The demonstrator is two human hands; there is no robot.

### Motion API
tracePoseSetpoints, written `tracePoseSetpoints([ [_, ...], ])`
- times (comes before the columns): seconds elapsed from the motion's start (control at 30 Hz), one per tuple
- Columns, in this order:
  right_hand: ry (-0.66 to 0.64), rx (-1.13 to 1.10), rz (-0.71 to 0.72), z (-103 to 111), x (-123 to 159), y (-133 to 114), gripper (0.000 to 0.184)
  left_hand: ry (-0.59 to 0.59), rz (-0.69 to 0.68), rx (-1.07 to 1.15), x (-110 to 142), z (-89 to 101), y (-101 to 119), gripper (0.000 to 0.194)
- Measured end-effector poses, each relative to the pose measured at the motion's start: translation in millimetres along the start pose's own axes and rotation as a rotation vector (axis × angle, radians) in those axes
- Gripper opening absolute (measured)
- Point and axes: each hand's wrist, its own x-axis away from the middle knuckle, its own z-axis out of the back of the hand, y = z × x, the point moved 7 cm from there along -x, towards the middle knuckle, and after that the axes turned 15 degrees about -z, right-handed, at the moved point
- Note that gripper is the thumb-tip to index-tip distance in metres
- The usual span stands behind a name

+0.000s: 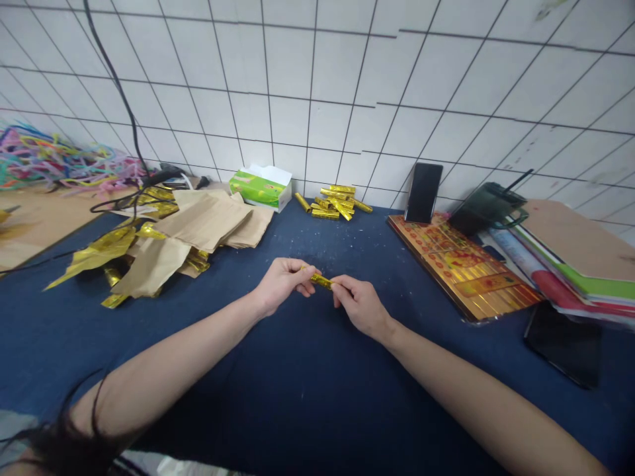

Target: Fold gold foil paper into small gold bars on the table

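Between both hands, just above the middle of the dark blue tabletop (297, 357), is a small gold foil paper roll (321, 281). My left hand (288, 283) pinches its left end with thumb and fingers. The right end is gripped by my right hand (358, 303), closed with the thumb on top. Part of the roll is hidden by the fingers. Against the wall beyond lies a small heap of similar gold rolls (338, 203), several in number. Gold foil sheets (102, 251) and brown paper pieces (203, 218) are piled at the left.
A green tissue box (260, 188) stands by the tiled wall. To the right are an upright phone (423, 192), an orange-gold printed stack (464, 268), a dark mug (489, 206), papers and a black flat device (563, 344). Colourful fuzzy stems (54, 162) and a black cable (119, 86) occupy the left.
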Motion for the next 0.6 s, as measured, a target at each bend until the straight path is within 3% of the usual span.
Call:
tracePoseSetpoints([
  [0.17,-0.024,-0.391,-0.231,13,-20,27,0.018,-0.158,0.045,-0.149,1,-7.0,-7,0.017],
  [0.33,-0.080,-0.510,-0.231,13,-24,30,0.018,-0.167,0.031,-0.236,3,-9.2,-9,0.011],
  [0.6,0.027,-0.228,-0.026,17,-18,17,0.011,-0.160,-0.531,-0.819,2,-1.0,23,0.016],
])
